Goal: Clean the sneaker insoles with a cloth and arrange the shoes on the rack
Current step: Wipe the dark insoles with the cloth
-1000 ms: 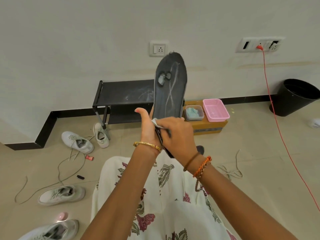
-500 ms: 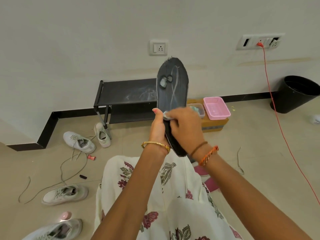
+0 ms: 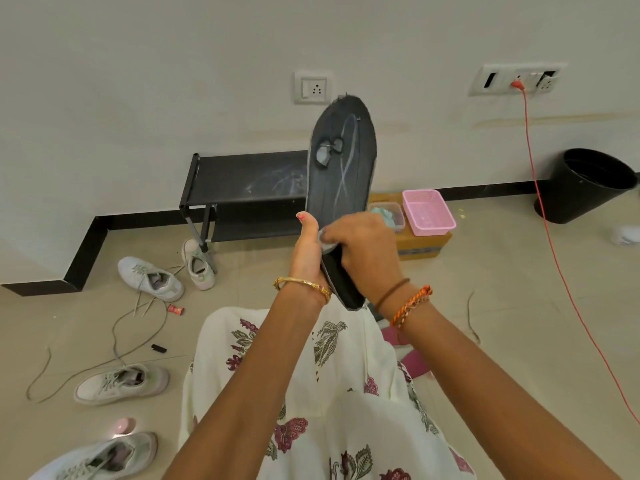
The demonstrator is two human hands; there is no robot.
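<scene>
The dark grey insole [image 3: 341, 174] stands nearly upright in front of the black shoe rack [image 3: 242, 188], its face streaked with pale smears and worn through in a ragged patch near the toe. The left hand [image 3: 308, 252] has its grip closed around the heel end, thumb raised. The right hand [image 3: 363, 251] curls its fingers around a pale cloth [image 3: 325, 239], pressing it against the insole's lower half.

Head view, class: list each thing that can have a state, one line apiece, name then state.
insole: held upright, worn through near the toe
left hand: grips the insole
right hand: presses the cloth on the insole
shoe rack: no shoes on it
sneakers: scattered on the floor, unlaced
black bin: upright
</scene>
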